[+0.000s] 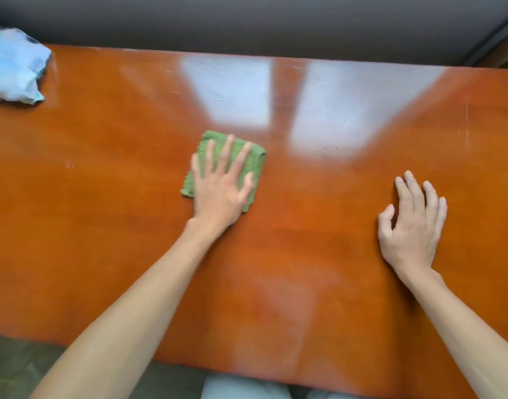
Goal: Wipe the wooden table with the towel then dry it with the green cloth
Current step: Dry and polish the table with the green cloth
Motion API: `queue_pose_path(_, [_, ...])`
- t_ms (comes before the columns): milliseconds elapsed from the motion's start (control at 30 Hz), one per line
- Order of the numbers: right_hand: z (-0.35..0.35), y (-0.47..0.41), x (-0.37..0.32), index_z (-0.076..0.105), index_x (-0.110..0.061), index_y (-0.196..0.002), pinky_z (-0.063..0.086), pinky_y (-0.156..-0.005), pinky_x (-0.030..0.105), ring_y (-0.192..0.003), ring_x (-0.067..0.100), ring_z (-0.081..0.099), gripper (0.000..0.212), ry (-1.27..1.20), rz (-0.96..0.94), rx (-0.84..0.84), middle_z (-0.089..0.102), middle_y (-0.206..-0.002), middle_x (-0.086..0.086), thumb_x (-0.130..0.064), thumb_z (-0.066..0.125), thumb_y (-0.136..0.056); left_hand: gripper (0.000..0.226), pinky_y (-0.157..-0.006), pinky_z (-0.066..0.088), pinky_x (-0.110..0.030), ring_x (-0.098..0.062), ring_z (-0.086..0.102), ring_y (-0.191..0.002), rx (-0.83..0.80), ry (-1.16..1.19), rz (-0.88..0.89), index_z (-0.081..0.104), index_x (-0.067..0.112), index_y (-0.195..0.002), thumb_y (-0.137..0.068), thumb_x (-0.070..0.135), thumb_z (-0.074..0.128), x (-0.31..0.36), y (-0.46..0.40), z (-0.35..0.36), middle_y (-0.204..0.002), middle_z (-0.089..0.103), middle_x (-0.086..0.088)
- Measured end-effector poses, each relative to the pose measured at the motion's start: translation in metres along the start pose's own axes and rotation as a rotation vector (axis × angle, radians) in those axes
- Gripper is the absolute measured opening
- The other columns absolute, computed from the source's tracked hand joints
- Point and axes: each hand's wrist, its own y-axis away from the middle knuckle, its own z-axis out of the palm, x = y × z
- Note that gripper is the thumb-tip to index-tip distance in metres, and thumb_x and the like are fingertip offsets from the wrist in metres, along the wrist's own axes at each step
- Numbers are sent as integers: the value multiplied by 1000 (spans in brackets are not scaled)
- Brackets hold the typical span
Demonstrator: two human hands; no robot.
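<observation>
The glossy orange-brown wooden table [103, 214] fills most of the view. A folded green cloth [254, 162] lies flat near its middle. My left hand [222, 185] presses down on the cloth with fingers spread, covering most of it. My right hand [412, 223] rests on the bare wood to the right, fingers apart, holding nothing. A crumpled light-blue and white towel [15, 67] lies at the table's far left corner, away from both hands.
A grey wall [247, 21] runs behind the table's far edge. Bright window reflections [333, 110] glare on the far half of the wood. The near table edge cuts across the bottom, with floor and my knees below it.
</observation>
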Motion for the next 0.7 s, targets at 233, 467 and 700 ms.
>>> queue_pose_path(233, [-3, 3, -3, 42, -14, -145, 7, -123, 49, -147, 30, 26, 51, -36, -40, 42, 36, -157, 8, -30, 35, -97, 60, -116, 7, -69, -36, 5, -153, 73, 60, -510, 15, 34, -158, -99, 47, 17, -104, 102, -6, -167, 10, -3])
queue_pose_path(467, [6, 13, -100, 43, -10, -145, 9, -123, 49, -148, 33, 24, 52, -161, -141, 16, 35, -158, 10, -14, 43, -94, 58, -111, 13, -76, -42, 19, -150, 28, 5, -136, 30, 34, -154, -97, 43, 33, 16, 134, 25, -165, 22, -6])
queue_pose_path(700, [34, 25, -216, 44, -4, -145, 19, -122, 47, -148, 32, 28, 52, -346, -266, -94, 35, -157, 13, -7, 43, -94, 55, -119, 10, -63, -35, 16, -152, 8, -9, 80, 32, 37, -154, -101, 49, 32, 0, 43, 8, -165, 21, 0])
